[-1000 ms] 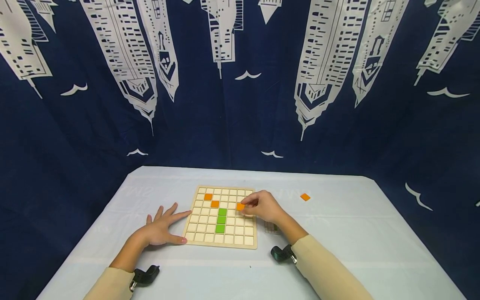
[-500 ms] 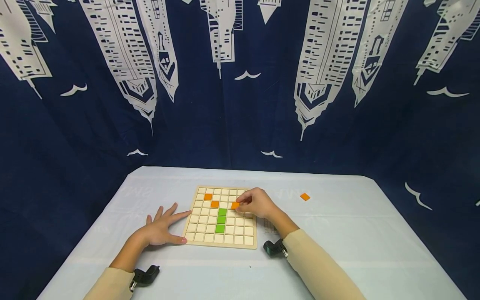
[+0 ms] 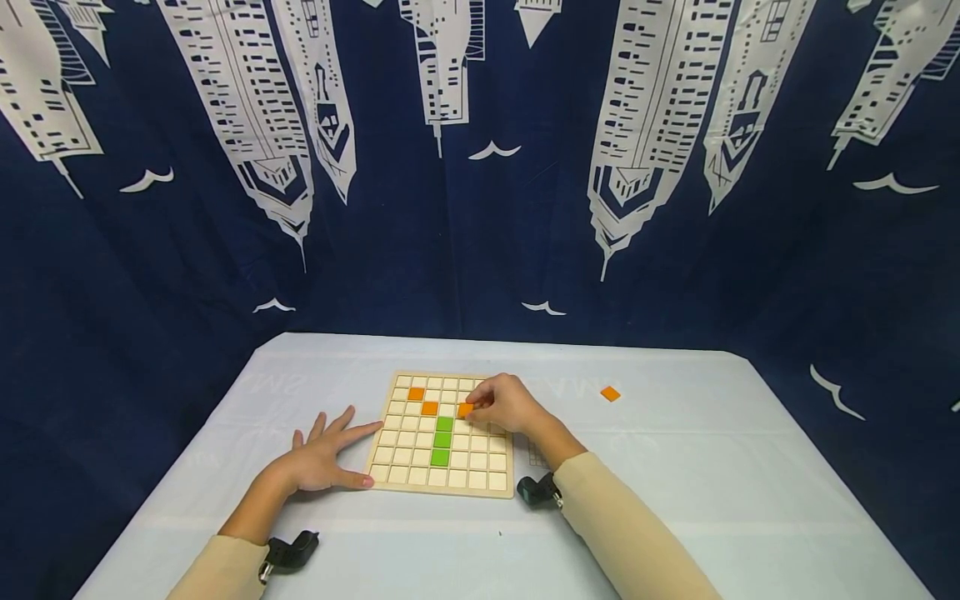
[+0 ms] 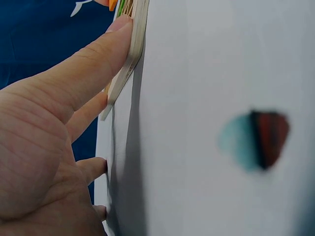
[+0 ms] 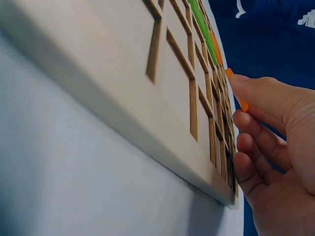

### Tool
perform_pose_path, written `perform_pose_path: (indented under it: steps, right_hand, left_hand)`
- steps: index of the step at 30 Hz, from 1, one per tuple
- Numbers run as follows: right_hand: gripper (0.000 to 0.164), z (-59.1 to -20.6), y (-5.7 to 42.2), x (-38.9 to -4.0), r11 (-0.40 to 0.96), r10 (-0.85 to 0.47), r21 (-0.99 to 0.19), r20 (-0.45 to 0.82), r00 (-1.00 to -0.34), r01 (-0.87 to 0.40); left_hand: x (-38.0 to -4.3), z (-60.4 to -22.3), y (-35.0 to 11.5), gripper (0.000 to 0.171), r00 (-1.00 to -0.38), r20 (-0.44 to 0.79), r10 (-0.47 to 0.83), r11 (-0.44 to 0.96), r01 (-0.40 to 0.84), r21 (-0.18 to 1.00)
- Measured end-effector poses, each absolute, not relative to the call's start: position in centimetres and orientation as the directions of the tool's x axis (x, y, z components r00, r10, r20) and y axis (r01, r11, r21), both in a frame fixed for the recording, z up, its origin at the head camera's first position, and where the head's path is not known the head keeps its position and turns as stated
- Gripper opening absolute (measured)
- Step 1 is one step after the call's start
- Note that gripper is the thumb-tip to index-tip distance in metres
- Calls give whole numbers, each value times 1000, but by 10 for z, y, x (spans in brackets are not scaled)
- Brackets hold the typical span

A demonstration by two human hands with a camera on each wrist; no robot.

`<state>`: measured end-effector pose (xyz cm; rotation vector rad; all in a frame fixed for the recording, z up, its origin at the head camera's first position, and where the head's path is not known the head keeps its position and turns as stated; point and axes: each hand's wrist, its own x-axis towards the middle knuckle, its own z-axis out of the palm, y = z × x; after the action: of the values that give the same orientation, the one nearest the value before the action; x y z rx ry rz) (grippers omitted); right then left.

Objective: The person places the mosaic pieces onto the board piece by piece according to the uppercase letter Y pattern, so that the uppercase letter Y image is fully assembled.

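Observation:
A square wooden grid board (image 3: 472,480) lies on the white table. Three green tiles (image 3: 443,440) run in a column near its middle, and two orange tiles (image 3: 422,401) sit diagonally at upper left. My right hand (image 3: 510,406) pinches another orange tile (image 3: 465,410) between thumb and fingers, close over the cells right of the top green one. The right wrist view shows this held tile (image 5: 237,91) tilted at the fingertips. My left hand (image 3: 322,458) is spread flat on the table, its thumb (image 4: 93,61) and index finger touching the board's left edge.
A loose orange tile (image 3: 611,394) lies on the table to the right of the board. A small printed grid card (image 3: 537,454) is partly hidden under the right wrist. Behind the table (image 3: 675,467) hangs a dark blue curtain (image 3: 465,250) with white building prints.
My right hand has moved left across the board with the orange tile, toward the top green tile. The left hand has stayed still.

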<state>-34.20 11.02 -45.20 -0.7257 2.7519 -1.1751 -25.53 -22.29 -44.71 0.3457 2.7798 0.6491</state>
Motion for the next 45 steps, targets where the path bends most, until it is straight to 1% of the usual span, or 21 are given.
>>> perform_pose_path:
  steps: [8,19,28,34,38,45]
  right_hand:
    - [20,-452,106,-346,631,-437,-665,120,-892,-399]
    - [19,-453,104,-345,640,-425,-670,100,-900,-377]
    - [23,-454,102,-346,668,-418,-643,92,-904,-374]
    - [25,-452,106,-344,645,-412,-671,99,-906,-367]
    - [26,-451,110,-343,625,-388,-699,107,-915,-347]
    - [27,-451,120,-338,616,-346,-712,138,-928,-335]
  left_hand:
    - [-255,-447,-223,100,-938,-203,281,874,163,459]
    - [-256,-448,-223,100,-938,-198,283,869,164,467]
    - [-255,-448,-223,99,-938,-199,283,870,164,464]
    - [-254,-448,-223,100,-937,-191,294,864,175,473]
    - [-254,-448,-224,99,-936,-183,301,859,182,479]
    - [-255,-449,-225,100,-937,-185,298,862,180,474]
